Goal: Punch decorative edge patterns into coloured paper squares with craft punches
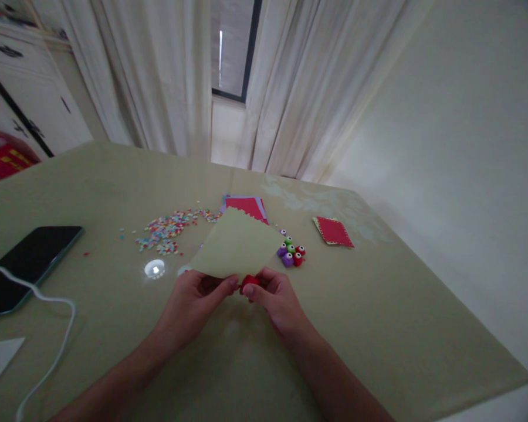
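My left hand [200, 302] is closed, pinching the near edge of a pale yellow sheet [240, 243] with a scalloped far edge. The sheet tilts up off the table; whether it is paper or felt I cannot tell. My right hand [278, 299] is closed on a small glossy red piece [249, 282], close beside the left fingertips and the sheet's near edge. Just beyond the right hand lies a cluster of small purple, green and red beads with eyes [290, 252]. Behind the raised sheet, a stack of red and lilac sheets [250, 205] is partly hidden.
Tiny multicoloured pieces [167, 228] are scattered left of the sheet. A red square with a stitched-looking edge [333, 231] lies to the right. At the left are a dark tablet or phone [30, 264], a white cable [66, 328] and a white sheet corner [0, 357].
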The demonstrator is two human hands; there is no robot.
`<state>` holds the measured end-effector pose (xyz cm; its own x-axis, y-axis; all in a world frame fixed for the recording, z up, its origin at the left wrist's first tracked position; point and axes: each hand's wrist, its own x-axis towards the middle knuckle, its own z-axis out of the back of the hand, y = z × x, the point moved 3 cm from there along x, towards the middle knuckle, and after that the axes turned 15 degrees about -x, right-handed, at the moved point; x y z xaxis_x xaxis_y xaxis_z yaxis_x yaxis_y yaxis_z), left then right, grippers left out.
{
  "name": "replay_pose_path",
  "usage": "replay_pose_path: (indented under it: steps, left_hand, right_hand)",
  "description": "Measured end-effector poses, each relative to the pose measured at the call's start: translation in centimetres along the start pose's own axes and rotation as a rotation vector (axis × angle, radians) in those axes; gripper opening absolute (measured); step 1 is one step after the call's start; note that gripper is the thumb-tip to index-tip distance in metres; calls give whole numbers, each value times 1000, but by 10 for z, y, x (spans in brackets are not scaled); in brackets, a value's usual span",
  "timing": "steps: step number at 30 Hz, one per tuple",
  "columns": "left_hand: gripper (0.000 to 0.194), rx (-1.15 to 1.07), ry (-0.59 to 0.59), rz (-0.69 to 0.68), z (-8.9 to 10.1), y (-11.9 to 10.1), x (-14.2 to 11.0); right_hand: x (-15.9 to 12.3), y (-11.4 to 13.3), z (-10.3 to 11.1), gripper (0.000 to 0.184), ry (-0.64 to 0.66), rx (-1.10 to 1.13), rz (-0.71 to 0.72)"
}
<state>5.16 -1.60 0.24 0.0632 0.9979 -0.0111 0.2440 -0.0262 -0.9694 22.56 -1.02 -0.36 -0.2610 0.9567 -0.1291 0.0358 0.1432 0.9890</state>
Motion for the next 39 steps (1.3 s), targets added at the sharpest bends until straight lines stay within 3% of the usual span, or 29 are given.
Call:
replay_pose_path:
  steps: [7, 15, 19, 22, 26, 29, 32, 34, 39]
  left_hand:
    - [21, -87, 34, 4, -1, 4, 2]
    - [8, -54, -11, -105, -4, -16, -2]
    - [10, -64, -30, -62, -4, -17, 0]
    - [19, -69, -34, 14, -1, -9, 2]
    - [33, -65, -94, 95, 6, 0, 2]
    - [35, -88, -181, 92, 12, 0, 2]
    - [36, -111, -228, 65, 16, 1, 5]
    - [37, -119, -244, 61, 18, 3, 6]
    - [34, -114, -240, 33, 18, 4, 6]
  right_hand:
    - [-1, 1, -2, 24, 1, -29, 21]
    - [-4, 2, 1, 23, -77, -114, 33]
    - [-4, 2, -2, 23, -82, -88, 21]
    - [-2, -1, -8, 26, 1, -60, 10]
    - [-1, -5, -8, 49, 21, -6, -37]
    - [-1, 2, 6, 50, -109, -102, 18]
    - [2, 15, 33, 37, -377, -393, 170]
    - [6, 18, 49, 34, -484, -550, 216]
    - [20, 0, 64, 25, -387, -765, 172]
